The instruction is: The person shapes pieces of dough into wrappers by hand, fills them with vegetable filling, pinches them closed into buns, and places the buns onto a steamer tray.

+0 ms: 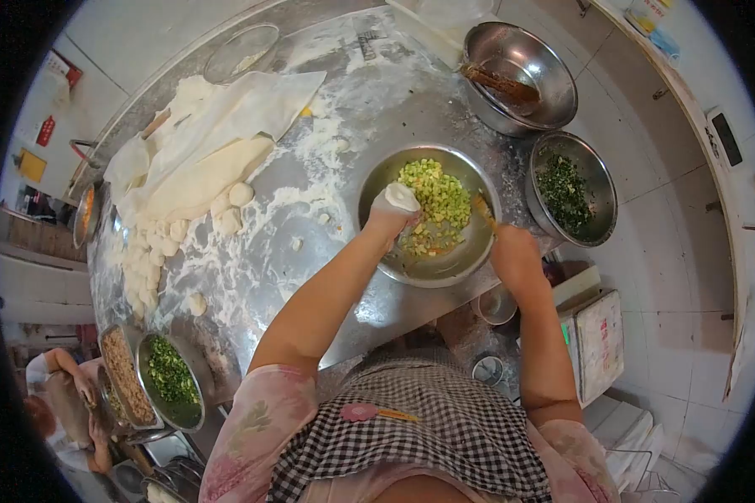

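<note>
White dough [402,198], underside out of sight

Looks forward and steeply down from head height, close above the apron [453,440], a little farther from the middle bowl [460,258]; spreads wide, curving the table [424,113] inside a dark round border.

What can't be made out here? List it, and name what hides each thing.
All in the head view:
Underside of the white dough piece: covered by the left hand.
Held end of the tool: hidden inside the right hand.
Floor of the bowl beneath the chopped filling: covered by that filling.
Co-worker's individual fingers: too small and blurred.
</note>
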The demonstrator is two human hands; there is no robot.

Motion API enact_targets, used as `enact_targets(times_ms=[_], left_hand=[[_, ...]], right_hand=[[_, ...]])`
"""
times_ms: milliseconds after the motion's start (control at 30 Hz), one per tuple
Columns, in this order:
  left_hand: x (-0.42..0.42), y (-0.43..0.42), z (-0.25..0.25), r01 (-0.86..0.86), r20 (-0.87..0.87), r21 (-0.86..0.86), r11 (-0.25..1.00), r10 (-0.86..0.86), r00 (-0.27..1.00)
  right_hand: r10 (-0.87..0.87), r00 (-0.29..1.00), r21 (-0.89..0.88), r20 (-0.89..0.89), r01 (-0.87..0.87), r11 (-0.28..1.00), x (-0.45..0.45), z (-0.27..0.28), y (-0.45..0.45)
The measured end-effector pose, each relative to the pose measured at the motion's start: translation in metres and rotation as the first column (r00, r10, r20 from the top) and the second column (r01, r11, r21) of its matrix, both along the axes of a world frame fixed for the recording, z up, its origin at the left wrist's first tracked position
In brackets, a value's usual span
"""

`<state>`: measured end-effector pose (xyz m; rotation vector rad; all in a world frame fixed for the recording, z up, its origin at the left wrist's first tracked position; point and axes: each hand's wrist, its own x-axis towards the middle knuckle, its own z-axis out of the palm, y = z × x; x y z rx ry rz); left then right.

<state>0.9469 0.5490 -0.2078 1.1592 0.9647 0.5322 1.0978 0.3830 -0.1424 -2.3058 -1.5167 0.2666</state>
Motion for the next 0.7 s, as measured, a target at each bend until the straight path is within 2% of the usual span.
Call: enact_targets(times_ms=[67,100,133,167,233,267,367,433,500,567,667,700], left_hand=[[0.015,0.009,-0.021,0.245,-0.431,0.349,0.905,-0.077,0.899],[0.023,0.014,-0.037,0.403,-0.622,0.459,0.792,-0.038,0.782],[0.028,0.021,-0.066,0.379,-0.626,0.477,0.793,0.004,0.780],[0.032,0.021,-0.067,0.354,-0.629,0.494,0.794,0.045,0.776],[0.030,0.011,-0.072,0.372,-0.656,0.496,0.785,0.058,0.752],[0.025,0.005,-0.056,0.377,-0.598,0.509,0.774,0.003,0.801],[0.025,0.006,-0.065,0.305,-0.573,0.608,0.733,0.139,0.808],[0.023,0.002,-0.043,0.232,-0.519,0.621,0.749,0.171,0.838],[0.023,0.008,-0.032,0.192,-0.500,0.610,0.768,0.186,0.846],[0.023,0.015,-0.032,0.186,-0.523,0.565,0.804,0.175,0.834],[0.020,0.013,-0.038,0.284,-0.564,0.605,0.744,0.149,0.812],[0.019,0.012,-0.038,0.317,-0.581,0.623,0.716,0.152,0.799]], right_hand=[[0.141,0.989,-0.006,0.054,-0.141,0.990,0.020,-0.060,0.011],[0.073,0.988,-0.016,-0.136,-0.076,0.997,0.012,-0.046,0.015],[0.004,0.947,-0.036,-0.321,-0.016,0.999,-0.006,-0.020,0.026],[-0.064,0.867,-0.066,-0.495,0.036,0.997,-0.018,-0.007,0.034],[0.045,0.920,-0.019,-0.389,-0.057,0.998,-0.024,-0.032,0.038],[0.098,0.938,0.002,-0.331,-0.104,0.995,-0.028,-0.039,0.039],[0.186,0.942,0.102,-0.278,-0.164,0.981,-0.034,-0.045,0.033],[0.234,0.943,-0.036,-0.234,-0.249,0.968,-0.011,-0.007,0.032],[0.192,0.963,-0.092,-0.190,-0.212,0.973,0.015,0.005,0.045],[0.049,0.988,-0.073,-0.150,-0.060,0.995,0.032,-0.004,0.059],[0.212,0.907,-0.111,-0.363,-0.267,0.957,0.023,-0.040,0.071],[0.225,0.907,-0.062,-0.355,-0.263,0.963,0.011,-0.045,0.069]])
